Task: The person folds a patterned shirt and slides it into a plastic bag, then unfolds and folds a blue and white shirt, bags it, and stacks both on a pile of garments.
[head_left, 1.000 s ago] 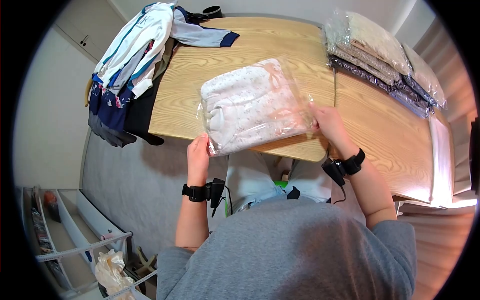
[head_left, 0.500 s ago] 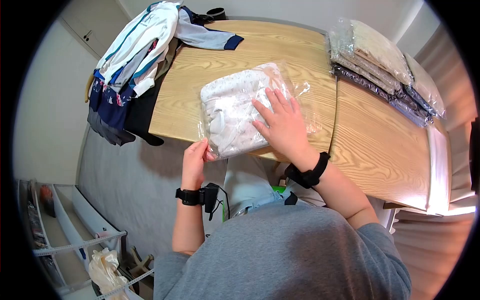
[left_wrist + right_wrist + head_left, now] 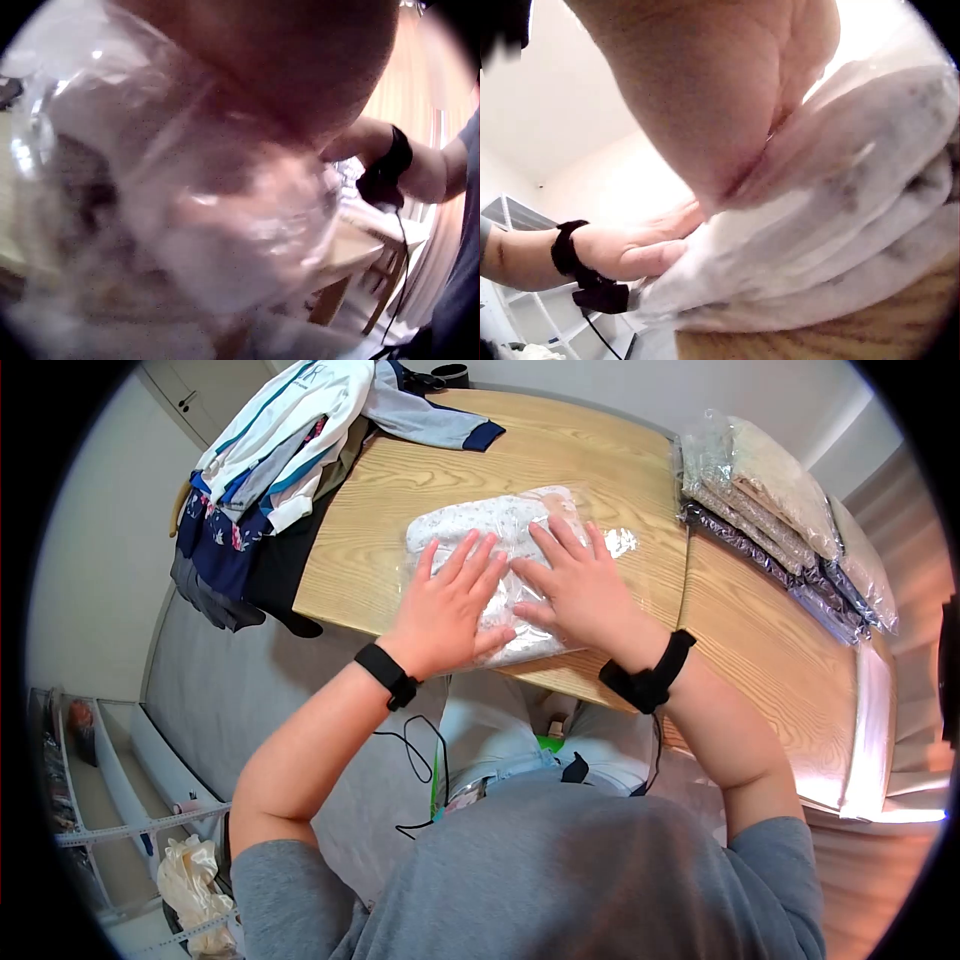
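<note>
A folded white garment with a small print [image 3: 465, 520], in a clear plastic bag, lies at the front edge of the wooden table. My left hand [image 3: 450, 605] rests flat on its left half, fingers spread. On the right half my right hand [image 3: 580, 590] lies the same way, its fingertips pointing to the far side. In the left wrist view the clear bag [image 3: 202, 202] is blurred below the palm. The right wrist view shows the garment's folded layers [image 3: 802, 255] under the palm, at the table edge.
Several bagged folded garments [image 3: 770, 500] are stacked at the back right. Loose clothes [image 3: 290, 440] hang over the table's left end, one grey sleeve [image 3: 430, 420] reaching across the wooden table [image 3: 580, 440]. A white shelf rack [image 3: 130, 830] stands at the lower left.
My right hand left the bag's right edge and settled flat on top. Then my left hand let go of the near left corner and came onto the bag beside it.
</note>
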{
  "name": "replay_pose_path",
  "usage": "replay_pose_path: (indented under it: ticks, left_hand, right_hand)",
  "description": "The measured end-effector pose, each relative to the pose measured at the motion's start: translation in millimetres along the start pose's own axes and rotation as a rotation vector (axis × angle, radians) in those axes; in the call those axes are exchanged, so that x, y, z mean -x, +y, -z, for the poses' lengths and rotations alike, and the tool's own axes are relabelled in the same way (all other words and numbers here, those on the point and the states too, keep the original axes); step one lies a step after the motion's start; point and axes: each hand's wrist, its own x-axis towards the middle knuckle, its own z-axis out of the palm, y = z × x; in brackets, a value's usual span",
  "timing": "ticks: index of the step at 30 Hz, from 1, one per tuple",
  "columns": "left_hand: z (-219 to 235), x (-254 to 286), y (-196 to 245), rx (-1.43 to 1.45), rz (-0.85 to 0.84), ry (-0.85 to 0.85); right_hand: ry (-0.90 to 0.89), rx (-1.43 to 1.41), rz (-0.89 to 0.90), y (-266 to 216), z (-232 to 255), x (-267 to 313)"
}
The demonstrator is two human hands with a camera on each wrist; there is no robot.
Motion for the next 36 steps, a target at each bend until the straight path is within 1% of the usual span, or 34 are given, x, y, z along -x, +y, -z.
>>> replay_pose_path:
  ticks: [1,2,4,8,11,18,27,30,32,36]
  left_hand:
    - [-4.9,-0.1,-5.3,-0.008,-0.005,-0.051]
    - [-9.6,0.9,-7.4,-0.009,-0.004,-0.053]
    - [-12.5,3.4,-7.0,0.079,0.037,-0.115]
    - [-17.6,2.4,-8.5,0.126,0.043,-0.153]
    - [-20.9,0.6,-9.8,0.203,0.046,-0.157]
    - [-23.6,-0.7,-8.3,0.240,0.064,-0.193]
    - [-26.4,0.2,-7.7,0.285,0.073,-0.196]
    - [-27.6,2.3,-6.9,0.300,0.078,-0.181]
    - [-27.2,1.4,-8.0,0.317,0.086,-0.193]
    - [-29.2,2.7,-12.0,0.315,0.071,-0.177]
  right_hand:
    - [-0.052,-0.040,0.003,5.9,-2.9,-0.6]
    - [-0.052,-0.042,0.004,10.2,-4.8,-0.8]
    - [-0.121,-0.181,0.008,16.3,-7.6,-2.5]
    - [-0.117,-0.215,-0.005,19.1,-13.8,-1.0]
    - [-0.117,-0.235,-0.022,20.5,-17.9,0.0]
    - [-0.174,-0.228,-0.054,19.1,-22.2,0.5]
    - [-0.178,-0.170,-0.037,18.3,-22.9,0.7]
    - [-0.165,-0.168,-0.028,18.2,-24.0,2.4]
    - [-0.126,-0.197,-0.026,19.6,-25.6,2.4]
    - [-0.141,-0.189,0.001,20.4,-17.2,-2.5]
